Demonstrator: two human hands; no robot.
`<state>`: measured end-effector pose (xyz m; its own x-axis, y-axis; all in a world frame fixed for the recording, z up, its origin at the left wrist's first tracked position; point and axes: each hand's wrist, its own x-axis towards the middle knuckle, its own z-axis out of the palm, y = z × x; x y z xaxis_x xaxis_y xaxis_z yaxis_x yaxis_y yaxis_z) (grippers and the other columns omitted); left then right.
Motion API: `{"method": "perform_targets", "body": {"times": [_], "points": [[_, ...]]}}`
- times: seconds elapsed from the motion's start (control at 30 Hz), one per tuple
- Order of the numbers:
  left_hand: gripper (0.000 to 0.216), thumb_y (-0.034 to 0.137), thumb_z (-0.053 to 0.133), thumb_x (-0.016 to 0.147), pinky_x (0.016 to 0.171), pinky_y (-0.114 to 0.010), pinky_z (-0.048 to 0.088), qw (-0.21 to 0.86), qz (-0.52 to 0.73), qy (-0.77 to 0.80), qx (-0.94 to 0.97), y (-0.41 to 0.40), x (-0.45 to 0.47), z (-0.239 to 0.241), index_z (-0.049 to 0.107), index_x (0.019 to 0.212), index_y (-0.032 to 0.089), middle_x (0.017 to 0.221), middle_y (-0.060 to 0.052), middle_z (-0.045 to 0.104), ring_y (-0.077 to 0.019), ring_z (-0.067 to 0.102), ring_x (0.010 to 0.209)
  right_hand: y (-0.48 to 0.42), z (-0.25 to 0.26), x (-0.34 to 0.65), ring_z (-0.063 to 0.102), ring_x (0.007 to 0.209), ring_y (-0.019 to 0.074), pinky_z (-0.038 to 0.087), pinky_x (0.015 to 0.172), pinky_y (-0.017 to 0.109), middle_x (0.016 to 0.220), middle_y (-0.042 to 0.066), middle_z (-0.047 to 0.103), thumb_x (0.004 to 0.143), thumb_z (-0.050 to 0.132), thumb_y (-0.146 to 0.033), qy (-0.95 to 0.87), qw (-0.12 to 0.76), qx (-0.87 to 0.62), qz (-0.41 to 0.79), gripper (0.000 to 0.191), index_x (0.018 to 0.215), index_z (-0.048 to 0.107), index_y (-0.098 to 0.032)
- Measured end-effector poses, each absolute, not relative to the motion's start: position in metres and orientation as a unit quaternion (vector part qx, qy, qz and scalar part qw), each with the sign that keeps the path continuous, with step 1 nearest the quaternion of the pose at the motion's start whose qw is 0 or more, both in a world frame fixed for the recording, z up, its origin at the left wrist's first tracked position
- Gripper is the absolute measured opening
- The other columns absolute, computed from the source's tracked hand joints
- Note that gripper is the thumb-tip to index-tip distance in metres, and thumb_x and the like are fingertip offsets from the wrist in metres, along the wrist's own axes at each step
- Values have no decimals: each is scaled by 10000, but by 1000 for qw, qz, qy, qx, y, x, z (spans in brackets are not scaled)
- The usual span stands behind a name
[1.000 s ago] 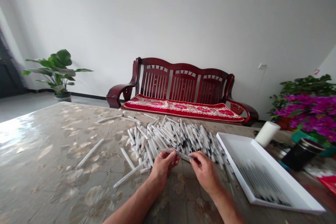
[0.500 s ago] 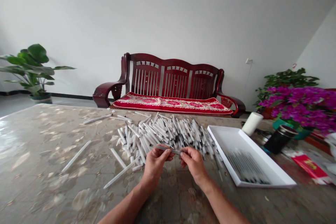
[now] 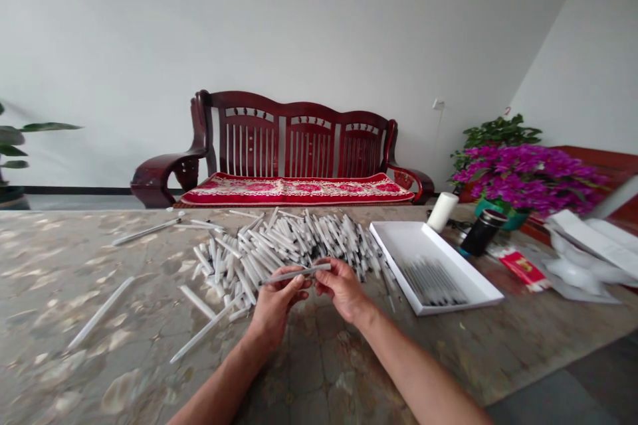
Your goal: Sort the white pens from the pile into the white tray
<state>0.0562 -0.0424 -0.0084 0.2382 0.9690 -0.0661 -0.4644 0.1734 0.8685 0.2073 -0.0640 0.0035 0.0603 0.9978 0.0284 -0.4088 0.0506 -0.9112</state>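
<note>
Between both hands a slim, translucent grey pen (image 3: 289, 273) lies almost level, its right end a little higher. My left hand (image 3: 274, 309) pinches it from the left with thumb and fingers. The fingers of my right hand (image 3: 341, 291) are closed around its right part. Just beyond the hands spreads a heap of whitish pens (image 3: 264, 246), many with dark tips. To the right, a shallow white box (image 3: 406, 237) contains a row of clear pens (image 3: 433, 281) with black ends towards me.
Loose pens (image 3: 102, 312) lie on the left of the patterned table (image 3: 134, 385). Behind the box stand a white roll (image 3: 442, 212) and a black cup (image 3: 484, 231). A red packet (image 3: 524, 268) and white plastic (image 3: 583, 265) lie at right. A wooden bench (image 3: 304, 146) is beyond.
The view has turned to the right, so the table's things appear further left. The pen now tilts up to the right; before, it sloped down to the right. Both hands stay closed on it.
</note>
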Motion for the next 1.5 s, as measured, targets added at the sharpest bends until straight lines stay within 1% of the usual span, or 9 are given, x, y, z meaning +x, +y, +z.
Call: {"method": "perform_targets", "body": {"times": [0.07, 0.17, 0.3, 0.43, 0.6, 0.8, 0.97, 1.3, 1.5], "points": [[468, 412, 886, 560, 582, -252, 534, 678, 494, 347, 419, -43, 56, -9, 680, 895, 159, 815, -51, 753, -177, 698, 689, -64, 7, 212, 590, 576, 93, 444, 485, 179, 666, -49, 661, 610, 901, -399, -377, 629, -388, 558, 377, 859, 705, -196], [481, 455, 845, 562, 537, -254, 496, 660, 445, 362, 485, -41, 58, -17, 683, 905, 160, 854, -62, 752, -176, 675, 646, -62, 17, 230, 669, 665, 123, 477, 487, 178, 774, -19, 721, 639, 879, -435, -364, 638, -386, 558, 378, 865, 681, -204], [349, 443, 766, 626, 501, -243, 418, 595, 391, 364, 601, -37, 62, -33, 677, 827, 171, 638, 6, 664, -145, 579, 536, -57, 32, 264, 706, 679, 145, 500, 481, 191, 900, 36, 765, 654, 854, -382, -345, 624, -435, 551, 347, 875, 662, -196], [291, 447, 665, 703, 538, -253, 405, 551, 369, 359, 657, -33, 63, -45, 662, 830, 185, 582, 30, 610, -143, 535, 537, -57, 40, 304, 659, 569, 124, 465, 442, 186, 804, 32, 747, 699, 809, -376, -338, 638, -507, 471, 295, 871, 647, -200], [292, 454, 630, 709, 548, -259, 396, 535, 363, 367, 669, -34, 62, -44, 651, 832, 189, 584, 33, 595, -155, 527, 545, -75, 56, 374, 560, 507, 94, 367, 418, 169, 667, -18, 641, 703, 774, -440, -352, 638, -593, 343, 347, 917, 643, -199], [191, 365, 586, 760, 588, -265, 402, 477, 358, 375, 710, -43, 62, -33, 680, 815, 208, 598, 28, 602, -179, 566, 587, -92, 57, 442, 378, 405, 73, 217, 400, 189, 507, -85, 430, 720, 671, -468, -385, 523, -726, 225, 314, 656, 503, -211], [141, 269, 569, 752, 715, -284, 444, 398, 331, 376, 768, -48, 61, -24, 691, 793, 214, 734, -7, 682, -208, 629, 741, -84, 25, 442, 386, 420, 95, 231, 457, 212, 432, -96, 315, 736, 636, -384, -429, 390, -793, 187, 331, 542, 425, -218], [317, 63, 530, 648, 807, -253, 451, 335, 245, 318, 852, -52, 50, -29, 697, 874, 209, 945, -27, 663, -174, 604, 888, -14, 24, 469, 568, 560, 153, 327, 556, 240, 506, 3, 549, 870, 544, -334, -461, 275, -842, 56, 334, 564, 570, -202], [293, 39, 562, 688, 853, -239, 459, 349, 271, 303, 844, -52, 50, -40, 711, 854, 229, 962, -18, 665, -164, 611, 933, 27, 11, 482, 634, 578, 193, 368, 549, 262, 536, 60, 635, 829, 595, -296, -485, 242, -840, 11, 335, 505, 613, -211]]}}
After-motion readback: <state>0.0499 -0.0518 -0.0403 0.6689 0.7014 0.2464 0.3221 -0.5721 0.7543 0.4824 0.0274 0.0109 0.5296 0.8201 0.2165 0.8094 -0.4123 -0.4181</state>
